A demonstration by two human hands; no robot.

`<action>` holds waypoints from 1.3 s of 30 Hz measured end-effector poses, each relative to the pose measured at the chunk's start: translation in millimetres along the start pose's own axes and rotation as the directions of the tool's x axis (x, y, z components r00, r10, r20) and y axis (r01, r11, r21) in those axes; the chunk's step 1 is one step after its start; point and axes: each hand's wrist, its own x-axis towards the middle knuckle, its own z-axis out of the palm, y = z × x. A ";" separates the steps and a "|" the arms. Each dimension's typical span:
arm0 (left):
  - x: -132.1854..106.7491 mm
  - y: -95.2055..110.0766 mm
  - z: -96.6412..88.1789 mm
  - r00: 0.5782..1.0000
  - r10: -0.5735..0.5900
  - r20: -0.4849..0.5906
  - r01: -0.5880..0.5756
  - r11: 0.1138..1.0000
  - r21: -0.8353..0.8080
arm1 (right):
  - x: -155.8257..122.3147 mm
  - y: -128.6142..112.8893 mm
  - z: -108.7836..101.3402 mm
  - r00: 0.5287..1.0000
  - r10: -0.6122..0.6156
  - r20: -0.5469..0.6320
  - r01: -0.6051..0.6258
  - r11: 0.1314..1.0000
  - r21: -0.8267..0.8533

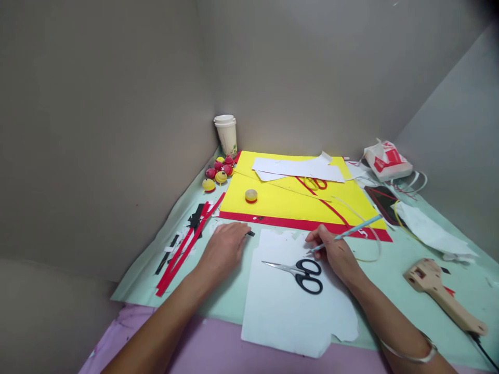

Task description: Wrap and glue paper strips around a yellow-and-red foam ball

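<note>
My left hand [228, 243] is closed, its fingertips on a small black piece [250, 234] that looks like paper or felt, just left of a white paper sheet [280, 317]. In my right hand [333, 252] is a light blue pencil [356, 227], its tip pointing down and left over the sheet. Between the two hands, scissors with black handles [296, 270] lie on the sheet, blades toward the left. Beyond them is a large yellow sheet [265, 205] with a red front border, bearing a roll of tape [251, 196].
Red strips [181, 254] and black scraps lie at left. Behind them are several small red and yellow ornaments [221, 177] and a lidded paper cup [226, 135]. A beige glue gun [440, 296], a phone [384, 202] and a tissue pack [388, 161] are at right. Grey walls enclose the table.
</note>
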 end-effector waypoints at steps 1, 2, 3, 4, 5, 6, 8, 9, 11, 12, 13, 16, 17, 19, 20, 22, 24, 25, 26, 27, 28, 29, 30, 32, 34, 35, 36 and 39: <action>-1.5 2.9 4.8 0.999 0.028 0.036 -0.029 0.999 0.021 | 0.2 0.4 0.0 1.000 0.000 0.002 0.000 1.000 -0.001; -3.1 4.4 9.0 0.997 0.047 0.065 -0.050 0.998 0.047 | 0.5 1.0 0.0 1.000 0.000 0.004 0.000 1.000 0.001; -4.7 4.7 12.3 0.995 0.057 0.079 -0.063 0.995 0.072 | 1.0 1.8 -0.1 1.000 0.001 0.006 -0.001 1.000 0.004; -6.0 3.8 14.3 0.995 0.057 0.080 -0.065 0.994 0.091 | 1.4 2.5 -0.3 1.000 0.001 0.007 -0.001 1.000 0.005; -6.9 2.1 15.1 0.996 0.052 0.069 -0.059 0.993 0.101 | 1.9 3.3 -0.4 1.000 0.002 0.008 -0.002 1.000 0.004; -7.1 -0.1 14.4 0.998 0.047 0.050 -0.052 0.993 0.103 | 2.3 4.0 -0.6 1.000 0.003 0.007 -0.003 1.000 0.002; -5.6 -5.6 9.4 0.999 0.034 -0.004 -0.034 0.995 0.093 | 2.8 4.9 -1.0 1.000 0.005 0.007 -0.005 1.000 -0.012; -4.4 -8.7 5.5 0.999 0.025 -0.036 -0.022 0.996 0.085 | 2.8 5.1 -1.1 1.000 0.005 0.007 -0.005 1.000 -0.018; -2.1 -15.6 -3.1 0.994 -0.020 -0.110 0.029 0.997 0.074 | 2.6 5.1 -1.3 1.000 0.001 0.008 -0.001 1.000 -0.017; -1.5 -19.3 -7.2 0.989 -0.050 -0.136 0.060 0.996 0.071 | 2.4 4.9 -1.4 1.000 -0.003 0.009 0.003 1.000 -0.014; -1.6 -23.1 -10.6 0.983 -0.087 -0.160 0.099 0.992 0.073 | 2.1 4.8 -1.5 1.000 -0.008 0.009 0.008 1.000 -0.013; -4.8 -32.9 -15.2 0.961 -0.180 -0.209 0.201 0.976 0.085 | 1.5 4.5 -1.6 1.000 -0.015 0.005 0.015 0.999 -0.033; -6.4 -35.1 -14.9 0.957 -0.198 -0.213 0.221 0.971 0.088 | 1.3 4.5 -1.6 1.000 -0.015 0.004 0.015 0.999 -0.042; -8.9 -37.6 -12.8 0.957 -0.209 -0.201 0.231 0.969 0.089 | 1.0 4.3 -1.4 1.000 -0.011 0.002 0.011 0.999 -0.046; -9.6 -38.2 -11.5 0.961 -0.207 -0.184 0.226 0.970 0.087 | 0.8 4.1 -1.2 1.000 -0.007 -0.001 0.007 0.999 -0.041; -10.1 -39.1 -9.4 0.970 -0.196 -0.143 0.210 0.974 0.084 | 0.4 3.3 -0.8 1.000 0.005 -0.007 -0.005 1.000 -0.031; -9.9 -40.5 -8.4 0.975 -0.196 -0.106 0.206 0.974 0.095 | -0.1 2.3 -0.6 1.000 0.018 -0.009 -0.018 0.999 -0.028; -9.7 -41.4 -8.5 0.975 -0.201 -0.095 0.211 0.971 0.109 | -0.3 1.9 -0.5 1.000 0.022 -0.009 -0.023 0.999 -0.030; -9.6 -42.2 -8.8 0.973 -0.210 -0.093 0.221 0.967 0.126 | -0.6 1.5 -0.4 1.000 0.026 -0.010 -0.026 0.999 -0.032; -9.5 -42.9 -9.3 0.971 -0.219 -0.099 0.232 0.963 0.140 | -0.8 1.1 -0.4 1.000 0.028 -0.010 -0.028 0.999 -0.034; -9.5 -43.2 -9.9 0.967 -0.228 -0.114 0.244 0.959 0.147 | -0.9 0.8 -0.3 1.000 0.029 -0.010 -0.030 0.999 -0.036; -9.5 -43.2 -10.6 0.962 -0.235 -0.137 0.254 0.956 0.145 | -1.0 0.6 -0.3 1.000 0.030 -0.009 -0.030 0.999 -0.037; -9.5 -42.9 -11.1 0.958 -0.236 -0.164 0.259 0.956 0.135 | -1.1 0.4 -0.3 1.000 0.030 -0.008 -0.030 0.999 -0.037; -9.5 -41.6 -11.7 0.950 -0.228 -0.215 0.254 0.962 0.104 | -1.1 0.1 -0.2 0.999 0.032 -0.003 -0.032 0.999 -0.039; -9.4 -40.0 -11.4 0.942 -0.217 -0.256 0.242 0.968 0.071 | -1.1 0.0 -0.1 1.000 0.030 -0.003 -0.030 0.999 -0.042; -9.4 -39.3 -10.8 0.939 -0.214 -0.271 0.237 0.970 0.055 | -1.1 0.1 -0.1 1.000 0.028 -0.003 -0.028 0.999 -0.046; -9.3 -38.6 -9.9 0.935 -0.214 -0.282 0.234 0.971 0.039 | -1.1 0.2 -0.1 1.000 0.024 -0.004 -0.024 0.998 -0.051; -8.4 -35.9 -5.1 0.942 -0.207 -0.265 0.215 0.977 0.000 | -1.2 1.0 -0.1 1.000 0.021 -0.005 -0.021 0.998 -0.066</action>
